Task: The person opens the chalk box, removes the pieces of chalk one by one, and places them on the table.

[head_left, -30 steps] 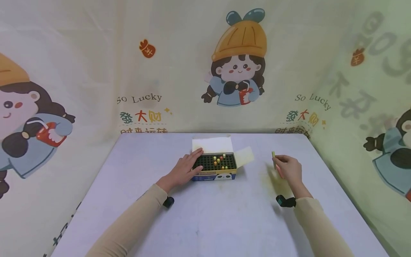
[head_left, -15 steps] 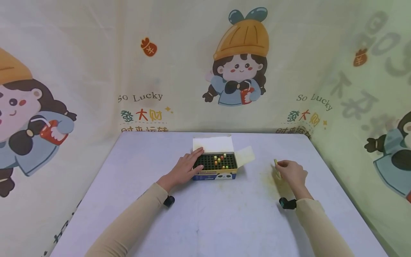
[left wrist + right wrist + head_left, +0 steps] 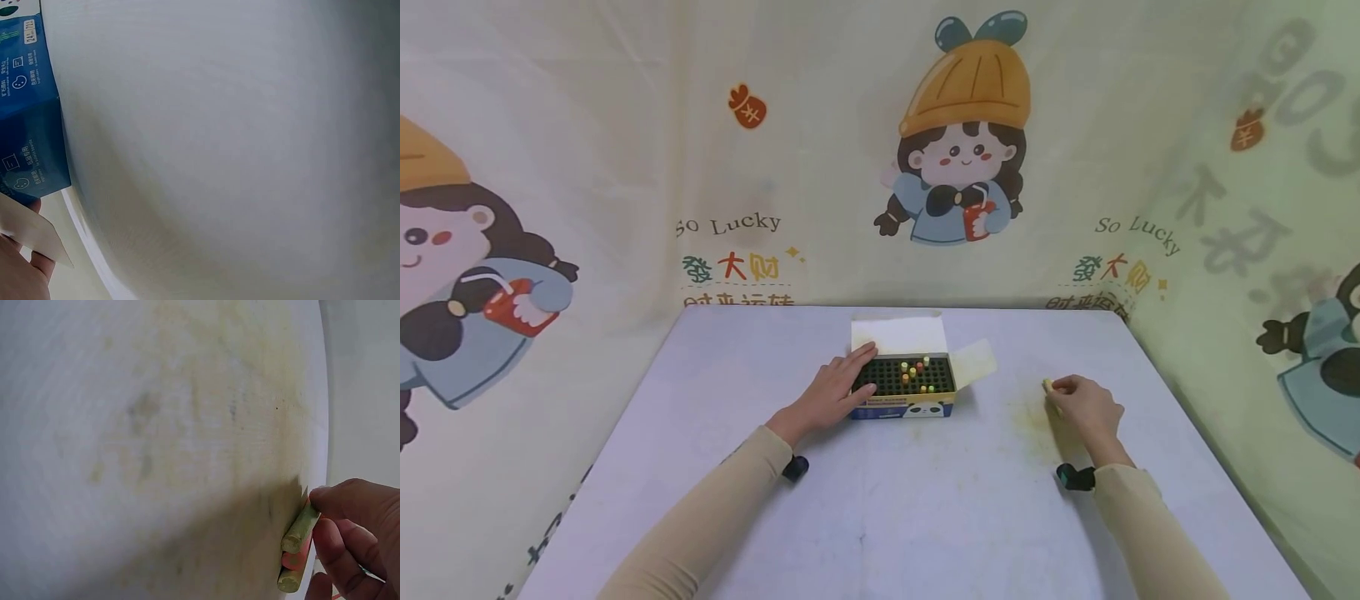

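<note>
A chalk box (image 3: 904, 408), blue and yellow with a panda print, stands with its lid folded back. Its black holed insert (image 3: 880, 382) holds several chalk sticks, upright with light and orange tips. My left hand (image 3: 827, 398) rests on the box's left end, fingers extended and thumb apart; in the left wrist view a pale flap (image 3: 31, 228) partly covers it. To the right of the box, my right hand (image 3: 1088, 410) pinches a yellow-green chalk stick (image 3: 301, 528) low over the table. Just below are an orange chalk (image 3: 296, 557) and another yellowish one (image 3: 291, 580); whether they are held I cannot tell.
The white table (image 3: 925, 508) carries yellowish smudges (image 3: 1028, 421) near my right hand. A pale side flap (image 3: 973, 362) sticks out from the box's right end. A cartoon-printed curtain (image 3: 820, 167) hangs behind the table and along both sides.
My right hand has moved slightly right and down toward the table, and its chalk has tipped from upright to a lower slant. The left hand stays on the box. The view has shifted slightly.
</note>
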### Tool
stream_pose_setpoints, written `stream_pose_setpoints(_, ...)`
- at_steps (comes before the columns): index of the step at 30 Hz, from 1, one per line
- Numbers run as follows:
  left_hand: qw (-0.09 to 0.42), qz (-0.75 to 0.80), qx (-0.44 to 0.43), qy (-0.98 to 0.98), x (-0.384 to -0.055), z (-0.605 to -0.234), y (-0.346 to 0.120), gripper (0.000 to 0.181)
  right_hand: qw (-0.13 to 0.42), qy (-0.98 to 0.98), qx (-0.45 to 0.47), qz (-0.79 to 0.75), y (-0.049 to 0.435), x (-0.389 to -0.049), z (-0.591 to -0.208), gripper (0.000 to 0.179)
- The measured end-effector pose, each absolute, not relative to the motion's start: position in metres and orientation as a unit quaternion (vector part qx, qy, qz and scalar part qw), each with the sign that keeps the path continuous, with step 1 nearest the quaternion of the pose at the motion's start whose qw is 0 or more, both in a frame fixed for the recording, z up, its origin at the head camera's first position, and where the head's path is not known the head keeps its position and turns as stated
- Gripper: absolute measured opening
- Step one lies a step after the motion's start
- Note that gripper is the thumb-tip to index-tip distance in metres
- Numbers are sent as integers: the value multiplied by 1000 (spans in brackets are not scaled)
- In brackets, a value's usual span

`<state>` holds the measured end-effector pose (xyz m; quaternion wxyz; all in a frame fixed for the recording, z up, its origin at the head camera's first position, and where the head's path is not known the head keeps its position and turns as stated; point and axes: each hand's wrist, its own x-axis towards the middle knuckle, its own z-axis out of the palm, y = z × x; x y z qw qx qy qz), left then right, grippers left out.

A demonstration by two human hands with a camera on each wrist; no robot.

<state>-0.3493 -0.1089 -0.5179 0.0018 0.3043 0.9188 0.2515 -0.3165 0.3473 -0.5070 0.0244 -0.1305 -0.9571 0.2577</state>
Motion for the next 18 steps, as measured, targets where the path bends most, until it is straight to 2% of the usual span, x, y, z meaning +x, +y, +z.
stream_pose_setpoints(12, 0, 252, 305, 919, -348, -515, -109, 69, 32, -947, -141, 288, 352, -321, -513, 45)
stream_pose_setpoints(18, 3, 249, 300, 921, -348, -515, -109, 69, 18, -940, -156, 301, 354, -321, -513, 46)
